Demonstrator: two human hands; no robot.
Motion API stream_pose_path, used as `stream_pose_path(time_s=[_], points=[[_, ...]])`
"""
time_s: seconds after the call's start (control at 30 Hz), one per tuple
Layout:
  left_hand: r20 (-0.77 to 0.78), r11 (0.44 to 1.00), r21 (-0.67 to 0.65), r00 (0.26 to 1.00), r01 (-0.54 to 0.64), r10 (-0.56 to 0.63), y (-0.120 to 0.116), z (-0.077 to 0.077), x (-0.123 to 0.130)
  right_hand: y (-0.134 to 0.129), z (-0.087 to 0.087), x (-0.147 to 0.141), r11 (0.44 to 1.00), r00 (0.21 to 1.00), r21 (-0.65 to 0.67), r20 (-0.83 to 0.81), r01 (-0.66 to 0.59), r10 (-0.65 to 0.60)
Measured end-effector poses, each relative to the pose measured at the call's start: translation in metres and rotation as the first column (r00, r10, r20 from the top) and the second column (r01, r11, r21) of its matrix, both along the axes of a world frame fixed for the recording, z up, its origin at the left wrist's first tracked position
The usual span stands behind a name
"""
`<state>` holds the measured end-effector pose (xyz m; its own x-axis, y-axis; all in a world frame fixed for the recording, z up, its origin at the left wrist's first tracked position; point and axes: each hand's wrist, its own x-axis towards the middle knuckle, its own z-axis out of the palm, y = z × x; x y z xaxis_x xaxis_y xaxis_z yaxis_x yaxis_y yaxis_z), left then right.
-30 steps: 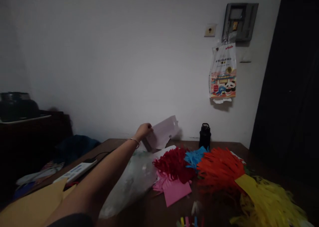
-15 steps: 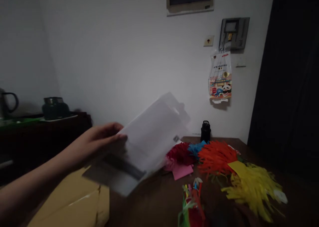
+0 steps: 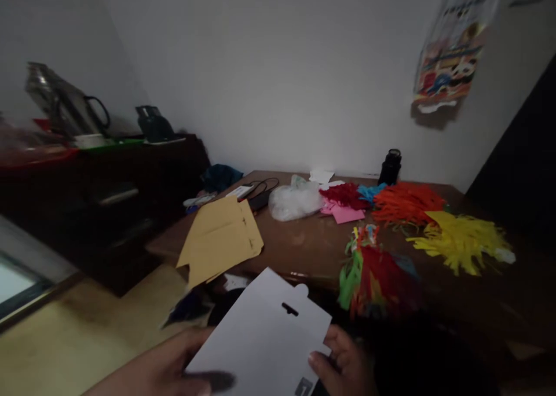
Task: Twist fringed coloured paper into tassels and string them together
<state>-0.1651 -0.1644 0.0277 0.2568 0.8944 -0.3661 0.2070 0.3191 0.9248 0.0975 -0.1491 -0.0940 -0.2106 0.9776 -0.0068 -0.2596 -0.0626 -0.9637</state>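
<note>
One big shiny brown table [image 3: 299, 245] sits against the plain white wall [image 3: 269, 83], with most things lying on top. On its left is a large flat tan paper packet [image 3: 221, 234], poking past the near edge, maybe put there to be out of the way. Next in size is the flat white card box [image 3: 260, 338], held low in front of the person, nearer than the table edge. Then come fluffy bunches of paper strips: a mixed red-and-green one [image 3: 369, 280] at the near edge, a yellow one [image 3: 464, 239] and an orange one [image 3: 406, 202] (spread out so the strips won't tangle, I guess). A crumpled see-through plastic bag [image 3: 293, 202] rests farther back.

The left hand [image 3: 174, 361] is partly closed on the box's left side; some of its fingers are hidden. The right hand [image 3: 343, 364] is curled at the other side, thumb on the face. Holding both sides probably stops the thin box from tipping. Its long way runs on a slant, from low left to upper right. Smallest is the dark slot [image 3: 290, 309] in the end that points away, toward the table.
</note>
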Motion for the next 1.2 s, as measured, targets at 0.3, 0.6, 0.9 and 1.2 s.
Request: stream_pose_path(time_s=[0.3,0.6,0.9,1.2], points=[[0.351,0.906,-0.410,0.935,0.107,0.048,0.042,-0.093,0.031,-0.025,-0.048,0.027,0.660,0.669,0.727,0.396,0.189,-0.629],[0.433,0.832,-0.525,0.897,0.176,0.084,0.053,-0.117,0.056,-0.010,-0.039,0.003,0.710,0.658,0.703,0.551,-0.037,-0.512],[0.419,0.809,-0.573,0.895,0.130,0.153,0.044,-0.126,0.051,-0.013,-0.048,0.000,0.784,0.713,0.620,0.567,-0.040,-0.412],[0.154,0.804,-0.588,0.964,-0.088,0.218,0.040,-0.083,0.032,-0.011,-0.061,0.009,0.810,0.693,0.586,0.580,0.011,-0.428]])
